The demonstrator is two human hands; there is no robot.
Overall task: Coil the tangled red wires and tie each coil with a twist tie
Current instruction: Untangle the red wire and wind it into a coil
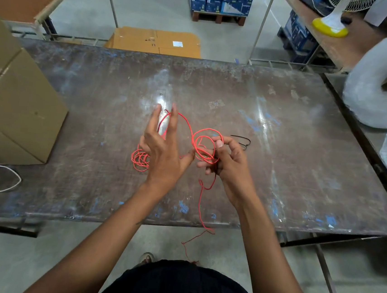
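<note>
While a long tail trailed off the worktop (283,131), the red wire (203,145) was pinched in small loops by the right hand (227,160); the left hand (162,145), fingers spread, guided a strand. A snagged tail could have collapsed them before the twist ties (242,141) were reached.

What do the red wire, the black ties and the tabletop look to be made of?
Thin red wire: likely plastic-insulated, smooth and bright, bending in springy loops. Thin black twist ties: probably plastic-coated wire, too small to be sure. Worn dark tabletop: looks like scuffed board or sheet metal, glossy glare, blue paint flecks.
</note>
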